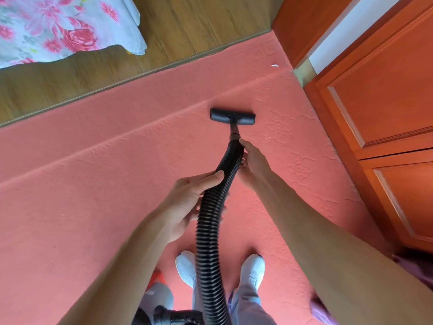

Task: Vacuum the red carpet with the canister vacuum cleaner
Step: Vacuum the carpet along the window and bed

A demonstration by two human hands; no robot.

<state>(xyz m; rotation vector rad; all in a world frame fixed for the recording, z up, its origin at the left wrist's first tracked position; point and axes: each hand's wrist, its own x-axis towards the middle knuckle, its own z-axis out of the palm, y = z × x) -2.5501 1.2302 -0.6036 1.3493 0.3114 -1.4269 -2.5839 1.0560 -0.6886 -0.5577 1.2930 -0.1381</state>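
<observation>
Black ribbed hose (210,221) is gripped by both hands: right hand (251,165) near the nozzle (232,116) to steer, left hand (187,202) lower down supporting, at frame centre on red carpet (93,184).

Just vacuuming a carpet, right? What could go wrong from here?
The hose runs down between the shoes, so a step could snag it. The nozzle sits beside a raised ridge in the red carpet; pushing forward might catch there. The left hand and right hand grip bendy hose, so steering may wobble.

Left hand (188,202), right hand (254,166) around hose (208,245)
</observation>
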